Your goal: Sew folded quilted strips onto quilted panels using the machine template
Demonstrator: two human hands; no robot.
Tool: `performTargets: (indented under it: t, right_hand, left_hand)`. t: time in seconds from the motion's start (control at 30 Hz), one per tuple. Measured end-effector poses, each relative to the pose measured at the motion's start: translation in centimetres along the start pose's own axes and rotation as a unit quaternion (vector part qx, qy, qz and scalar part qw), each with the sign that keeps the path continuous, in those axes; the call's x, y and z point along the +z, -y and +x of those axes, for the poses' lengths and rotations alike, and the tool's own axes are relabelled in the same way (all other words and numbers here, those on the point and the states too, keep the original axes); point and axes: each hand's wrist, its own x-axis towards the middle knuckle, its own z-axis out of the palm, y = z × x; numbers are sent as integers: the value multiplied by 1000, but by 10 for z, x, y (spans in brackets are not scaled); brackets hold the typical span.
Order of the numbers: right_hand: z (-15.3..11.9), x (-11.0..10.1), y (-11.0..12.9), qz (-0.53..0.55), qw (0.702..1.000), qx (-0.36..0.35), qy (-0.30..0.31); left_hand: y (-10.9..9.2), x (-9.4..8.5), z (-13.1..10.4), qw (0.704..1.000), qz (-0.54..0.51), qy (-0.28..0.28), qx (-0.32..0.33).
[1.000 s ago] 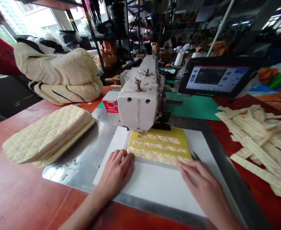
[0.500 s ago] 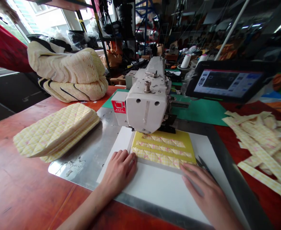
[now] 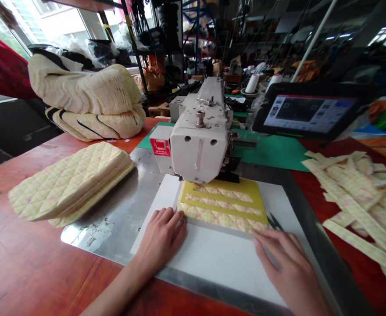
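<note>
A yellow template (image 3: pixel 226 196) with long slots lies under the head of a white sewing machine (image 3: pixel 198 149). Yellow checked quilted fabric (image 3: pixel 212 216) shows through its slots and along its front edge. At the front left corner, my left hand (image 3: pixel 163 232) rests on the white board (image 3: pixel 219 254), fingers loosely bent and fingertips by the fabric's edge. My right hand (image 3: pixel 285 259) has its fingers stretched out and its thumb apart, fingertips touching the fabric near the front right corner. Dark thread snips (image 3: pixel 273 221) lie just beyond those fingers, partly hidden.
Left of the metal plate (image 3: pixel 114 210) lies a stack of quilted pieces (image 3: pixel 71 184), with a bigger bundle (image 3: pixel 91 96) behind. Loose quilted strips (image 3: pixel 360 206) are heaped at right. A control screen (image 3: pixel 311 112) stands above them, near thread cones (image 3: pixel 252 83).
The view has shifted slightly, moving the scene a little left. My right fingertips have moved slightly right along the fabric's front edge. My left hand stays at its corner.
</note>
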Motion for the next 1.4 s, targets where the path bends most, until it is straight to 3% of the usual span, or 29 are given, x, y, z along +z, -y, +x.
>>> performTargets:
  t: [0.2,0.4,0.5,0.67,0.77,1.0,1.13,1.27,1.37,1.4]
  right_hand:
    - [8,-7,4,-4,1000,-6,-24]
    - [2,5,-7,-11,1000,-17,16]
    - [-3,10,-12,-15,999,-20,35]
    - [-6,11,-12,-10,999,-9,44]
    - [-5,9,-11,-5,999,-13,46]
    - [-4,12,-13,6,999,6,47]
    - [-5,9,-1,3,998,31,58]
    - [6,-18,8,5,992,57,114]
    - [18,-54,-18,-46,985,108,124]
    - [19,-68,-33,-90,980,131,117]
  left_hand:
    - [0,1,-1,1000,-9,-1,6]
    - [12,-4,4,999,1,-41,-22]
    - [27,-7,24,998,45,-39,-31]
    - [47,-3,75,994,105,12,-6]
    - [50,-1,87,994,109,25,21]
    - [35,-5,40,993,105,20,54]
    - [30,-4,12,994,88,-9,70]
    - [40,4,-15,993,64,-50,85]
    - [60,20,-35,995,24,-39,93]
    - [66,26,-41,995,6,-60,80]
